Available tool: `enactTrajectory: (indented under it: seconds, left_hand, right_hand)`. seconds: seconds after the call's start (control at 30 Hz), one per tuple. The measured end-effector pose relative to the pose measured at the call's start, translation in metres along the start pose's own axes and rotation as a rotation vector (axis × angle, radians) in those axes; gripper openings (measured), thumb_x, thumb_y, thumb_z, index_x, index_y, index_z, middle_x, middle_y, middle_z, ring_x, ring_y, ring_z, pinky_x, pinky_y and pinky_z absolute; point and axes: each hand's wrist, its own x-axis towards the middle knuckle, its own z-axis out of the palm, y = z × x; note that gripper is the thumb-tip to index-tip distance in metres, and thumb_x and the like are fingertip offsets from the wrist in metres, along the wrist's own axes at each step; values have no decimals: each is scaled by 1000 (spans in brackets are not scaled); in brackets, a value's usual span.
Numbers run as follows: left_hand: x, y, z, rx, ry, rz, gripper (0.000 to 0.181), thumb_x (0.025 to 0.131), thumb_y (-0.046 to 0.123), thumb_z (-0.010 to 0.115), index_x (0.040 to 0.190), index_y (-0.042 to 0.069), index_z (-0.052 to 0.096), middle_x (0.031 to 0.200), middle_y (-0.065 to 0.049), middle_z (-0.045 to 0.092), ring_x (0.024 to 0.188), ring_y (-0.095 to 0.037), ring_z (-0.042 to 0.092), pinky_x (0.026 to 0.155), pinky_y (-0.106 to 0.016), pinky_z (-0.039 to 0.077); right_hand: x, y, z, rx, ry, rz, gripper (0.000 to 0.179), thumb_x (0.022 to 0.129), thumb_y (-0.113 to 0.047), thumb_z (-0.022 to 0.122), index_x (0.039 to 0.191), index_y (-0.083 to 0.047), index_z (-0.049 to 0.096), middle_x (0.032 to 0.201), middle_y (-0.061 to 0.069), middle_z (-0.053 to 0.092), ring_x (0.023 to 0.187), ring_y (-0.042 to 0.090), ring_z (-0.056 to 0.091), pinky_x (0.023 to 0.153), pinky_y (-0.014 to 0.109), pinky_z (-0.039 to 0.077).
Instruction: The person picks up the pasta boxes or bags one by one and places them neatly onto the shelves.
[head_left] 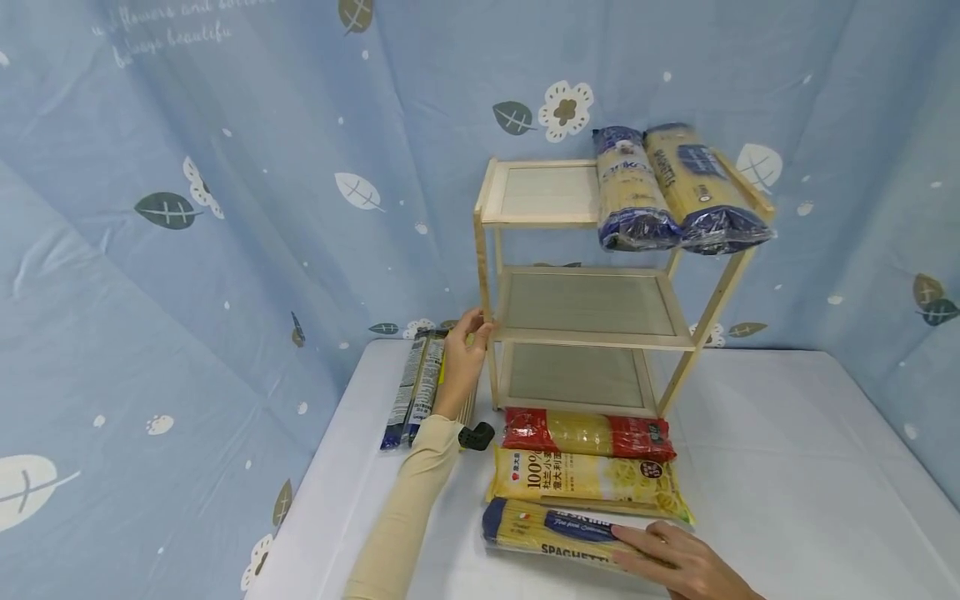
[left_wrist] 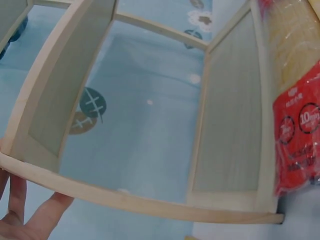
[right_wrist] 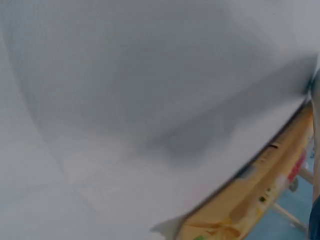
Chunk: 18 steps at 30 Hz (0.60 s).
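My left hand [head_left: 462, 358] holds the left front post of a three-tier wooden shelf rack [head_left: 480, 250] at its middle tier. In the left wrist view, fingers [left_wrist: 47, 212] touch the outer side of that post. Near the front of the table, my right hand [head_left: 686, 560] grips the right end of a blue-and-yellow spaghetti packet [head_left: 555, 533]. Just behind that packet lies a yellow pasta packet [head_left: 592, 482], and behind it a red pasta packet [head_left: 588, 433] at the rack's foot. The right wrist view shows mostly table, with the yellow packet's edge at lower right.
Two spaghetti packets [head_left: 637, 192] [head_left: 701, 187] lie on the right of the top tier, their ends jutting past its front edge. Dark blue packets [head_left: 415, 392] lie left of the rack on the white table [head_left: 780, 467]. A patterned blue curtain [head_left: 300, 167] hangs behind.
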Motion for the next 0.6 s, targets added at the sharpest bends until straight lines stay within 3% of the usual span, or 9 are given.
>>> enactTrajectory:
  seconds: [0.33,0.6]
  left_hand:
    - [-1,-2,0,-20,-45,-28,36,96,30,54,126,12,59,109,-8,66,98,-23,58,79,-46,48]
    - [1,-2,-2,-5,-45,-18,34,97,30,53,125,12,59,106,-5,67,92,-21,59,74,-43,49]
  right_hand:
    - [17,-9,-27,-22,40,23,34,103,-22,43,114,-1,68,116,18,64,82,5,51,67,12,39]
    - [41,-17,-62,-60,79,136,43,102,-10,27,113,2,67,116,18,63,81,3,43,60,9,31]
